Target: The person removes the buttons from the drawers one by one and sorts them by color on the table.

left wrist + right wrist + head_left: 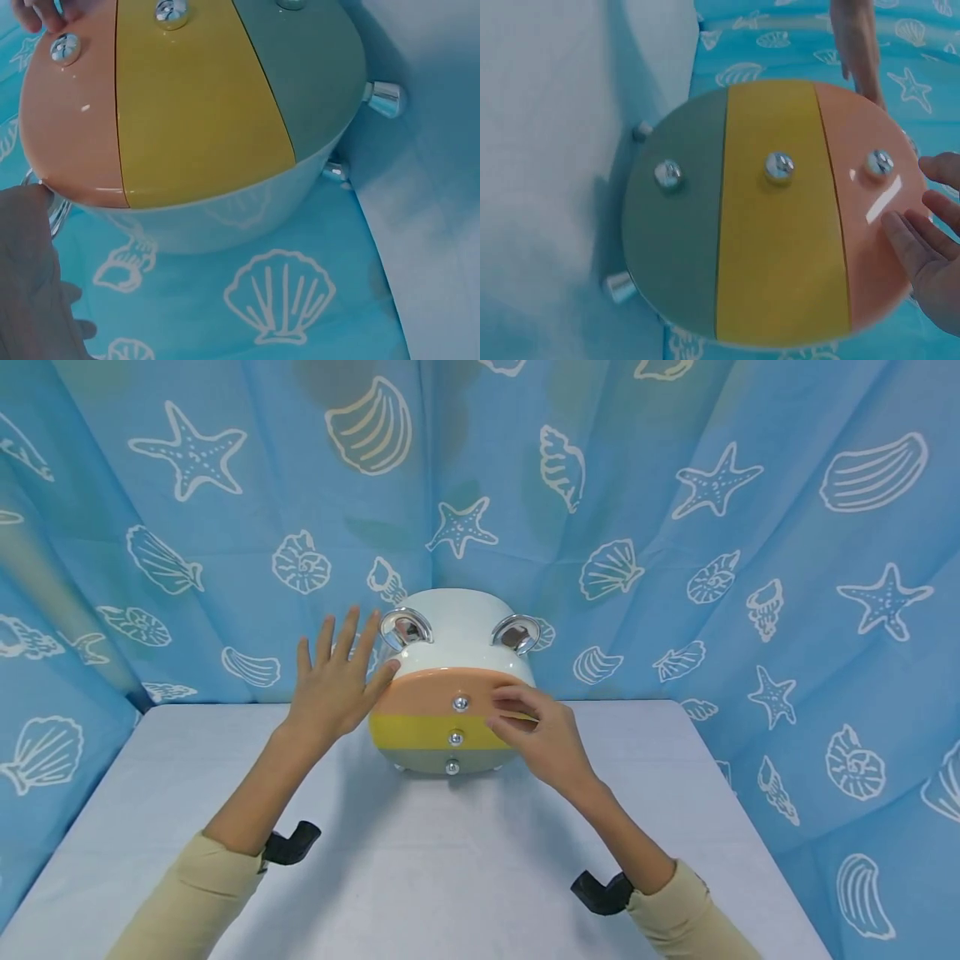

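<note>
A small white cabinet [461, 622] with rounded sides stands on the table. Its front has an orange drawer [427, 690], a yellow drawer [408, 732] and a grey-green drawer [420, 761], each with a round chrome knob. All three drawers look closed. My left hand [333, 689] has its fingers spread at the cabinet's upper left side, the thumb at the orange drawer's edge. To the right of the top knob [461, 702], my right hand [543, 731] is close to the orange front with fingers slightly bent, holding nothing. Whether its fingertips touch is unclear.
Chrome rings [517, 633] stick out from the cabinet's top on both sides. Short chrome feet [386, 99] lift it off the white tabletop [450, 877]. A blue curtain [652, 510] with shell and starfish prints hangs right behind. Black bands with mounts [292, 843] sit on both wrists.
</note>
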`<move>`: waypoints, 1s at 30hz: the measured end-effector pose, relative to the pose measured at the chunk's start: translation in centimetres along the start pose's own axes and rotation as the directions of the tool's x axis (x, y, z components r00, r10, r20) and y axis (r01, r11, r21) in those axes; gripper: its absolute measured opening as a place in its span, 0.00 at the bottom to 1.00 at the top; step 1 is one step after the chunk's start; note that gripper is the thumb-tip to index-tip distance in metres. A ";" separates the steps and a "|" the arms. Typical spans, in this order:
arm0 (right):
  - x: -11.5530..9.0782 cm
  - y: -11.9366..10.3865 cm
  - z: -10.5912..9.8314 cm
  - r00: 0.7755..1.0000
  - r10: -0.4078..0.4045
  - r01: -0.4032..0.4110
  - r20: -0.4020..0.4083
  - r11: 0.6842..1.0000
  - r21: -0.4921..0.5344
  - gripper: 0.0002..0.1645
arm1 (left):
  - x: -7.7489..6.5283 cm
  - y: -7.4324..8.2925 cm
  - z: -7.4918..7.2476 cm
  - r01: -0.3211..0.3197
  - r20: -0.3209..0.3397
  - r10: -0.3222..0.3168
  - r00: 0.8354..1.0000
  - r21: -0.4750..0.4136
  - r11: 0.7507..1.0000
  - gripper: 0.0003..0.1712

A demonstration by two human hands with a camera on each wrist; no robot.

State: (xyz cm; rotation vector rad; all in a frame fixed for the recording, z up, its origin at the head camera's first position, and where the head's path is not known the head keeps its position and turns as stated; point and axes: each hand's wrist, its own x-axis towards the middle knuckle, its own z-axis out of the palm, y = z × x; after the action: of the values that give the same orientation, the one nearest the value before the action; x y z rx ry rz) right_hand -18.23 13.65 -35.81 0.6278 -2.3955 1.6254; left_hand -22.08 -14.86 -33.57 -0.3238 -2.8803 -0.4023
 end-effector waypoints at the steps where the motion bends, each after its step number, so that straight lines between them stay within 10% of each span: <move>1: 0.1 0.0 0.4 1.000 -0.005 0.005 -0.006 1.000 0.006 0.19 | 0.0 0.0 0.0 -0.001 -0.004 0.001 1.000 0.006 1.000 0.44; 16: 0.7 0.3 4.3 0.977 -0.122 0.125 -0.174 0.992 0.009 0.14 | -0.2 0.3 0.1 0.000 -0.041 0.002 0.999 0.070 0.998 0.43; 30: 0.8 0.9 6.8 0.918 -0.225 0.166 -0.326 0.966 -0.199 0.12 | -0.2 0.1 0.2 -0.011 -0.046 0.013 0.999 0.062 0.998 0.43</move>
State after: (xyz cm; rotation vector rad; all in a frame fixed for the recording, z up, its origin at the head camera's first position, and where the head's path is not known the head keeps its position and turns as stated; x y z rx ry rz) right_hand -18.73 7.49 -38.95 0.4864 -2.1088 1.3101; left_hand -21.93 -14.78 -33.77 -0.3168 -2.8377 -0.3131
